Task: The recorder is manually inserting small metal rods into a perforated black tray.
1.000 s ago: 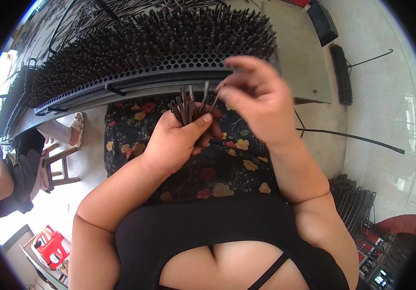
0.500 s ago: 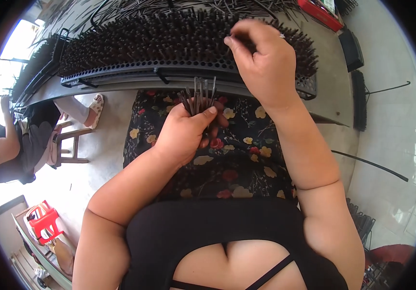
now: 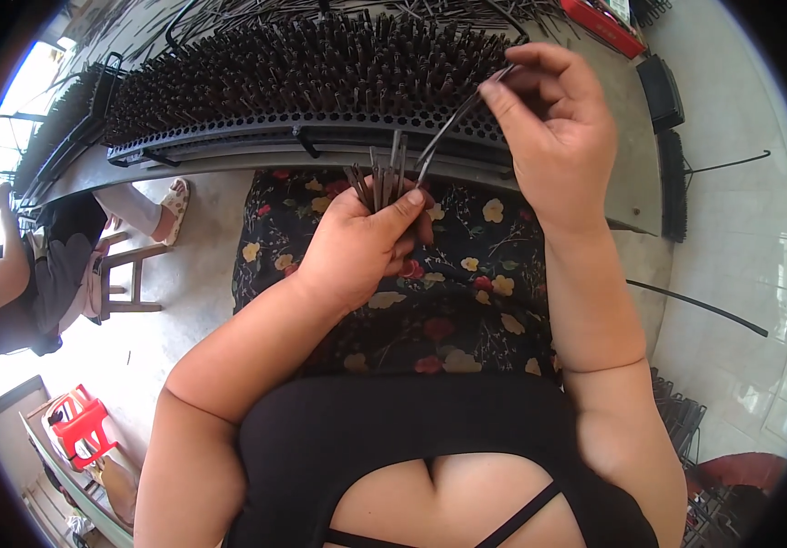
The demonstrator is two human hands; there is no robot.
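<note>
My left hand (image 3: 370,233) is closed round a bundle of thin dark rods (image 3: 380,187), whose upper ends stick out above the thumb. At the right side of the work area, my right hand (image 3: 562,137) pinches a long thin dark rod (image 3: 453,123) between thumb and forefinger. This rod slants down and left, its lower end reaching the bundle at my left thumb. Beyond both hands stands a black perforated rack (image 3: 229,132), packed with upright dark rods (image 3: 320,68). A floral cloth (image 3: 466,292) covers my lap.
Loose rods (image 3: 439,11) lie on the table behind the rack. A red box (image 3: 605,27) sits at the far right. On the left, another person (image 3: 55,265) works beside a wooden stool (image 3: 133,274). A red plastic stool (image 3: 81,425) stands at lower left.
My right hand has shifted to the right, and a slanting rod now shows between its fingers and my left hand. The left hand keeps its bundle almost in the same place.
</note>
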